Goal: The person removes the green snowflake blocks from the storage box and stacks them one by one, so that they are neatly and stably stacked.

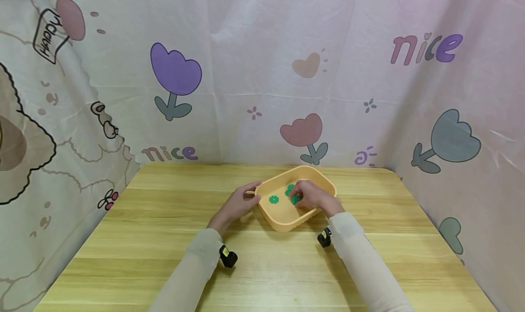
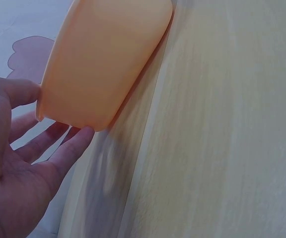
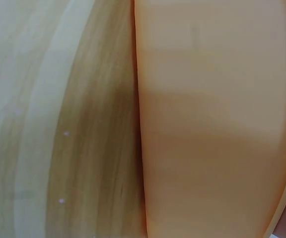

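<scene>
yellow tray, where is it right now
In the head view, the yellow tray sits on the wooden table just right of centre, the left hand at its left end, the right hand over its inside.

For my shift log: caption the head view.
Left hand gripping a yellow tray; right hand at green flower-shaped pieces inside.

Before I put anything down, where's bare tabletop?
Wooden tabletop is bare left of the left hand and left sleeve, right of the light-orange tray and right sleeve, and between the sleeves. Crowded: tray interior, with green flower-shaped pieces and the right hand.
</scene>
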Tool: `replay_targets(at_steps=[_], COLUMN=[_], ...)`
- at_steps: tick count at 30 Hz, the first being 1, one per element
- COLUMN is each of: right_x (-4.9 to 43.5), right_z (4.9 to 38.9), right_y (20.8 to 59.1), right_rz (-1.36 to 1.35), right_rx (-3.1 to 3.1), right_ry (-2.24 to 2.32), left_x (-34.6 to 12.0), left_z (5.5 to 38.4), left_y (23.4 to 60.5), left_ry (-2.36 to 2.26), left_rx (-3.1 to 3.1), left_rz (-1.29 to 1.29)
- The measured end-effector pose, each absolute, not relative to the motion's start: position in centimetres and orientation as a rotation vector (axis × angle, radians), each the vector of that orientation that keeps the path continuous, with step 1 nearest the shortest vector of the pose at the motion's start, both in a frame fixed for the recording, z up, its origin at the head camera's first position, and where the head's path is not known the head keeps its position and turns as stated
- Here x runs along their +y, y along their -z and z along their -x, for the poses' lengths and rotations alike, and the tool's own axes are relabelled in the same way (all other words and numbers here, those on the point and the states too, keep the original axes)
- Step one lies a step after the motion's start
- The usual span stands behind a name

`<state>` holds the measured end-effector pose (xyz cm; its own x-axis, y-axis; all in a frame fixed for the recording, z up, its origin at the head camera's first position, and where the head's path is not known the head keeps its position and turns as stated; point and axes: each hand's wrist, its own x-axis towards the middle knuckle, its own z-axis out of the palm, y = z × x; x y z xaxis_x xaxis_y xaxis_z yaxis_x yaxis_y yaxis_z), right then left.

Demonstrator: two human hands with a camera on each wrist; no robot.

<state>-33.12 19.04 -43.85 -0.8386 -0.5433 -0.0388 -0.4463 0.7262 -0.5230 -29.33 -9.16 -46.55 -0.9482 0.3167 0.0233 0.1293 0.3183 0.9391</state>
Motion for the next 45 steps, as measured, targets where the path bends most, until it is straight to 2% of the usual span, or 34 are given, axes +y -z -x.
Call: replay_targets(at_steps=[19, 25, 33, 45], right_x=[19.1, 19.3, 21.3, 25.9], right_z=[33.2, 33.0, 31.4, 28.1], right_y=[43.9, 43.8, 42.1, 40.4], right_rz=[0.816, 0.836, 0.844, 0.691], right_rx=[2.744, 2.744, 2.775, 2.838], right_ry=[0.701, 0.806, 1.014, 1.126], left_x=[-9.3, -9.3, -9.3, -9.3], left_z=[29.4, 29.3, 29.3, 29.3], left_y=[46.9, 46.8, 46.8, 46.7], left_ry=[-1.695, -1.702, -1.704, -1.702], left_rx=[2.409, 2.405, 2.399, 2.387], left_rz=[-0.460, -0.466, -0.470, -0.463])
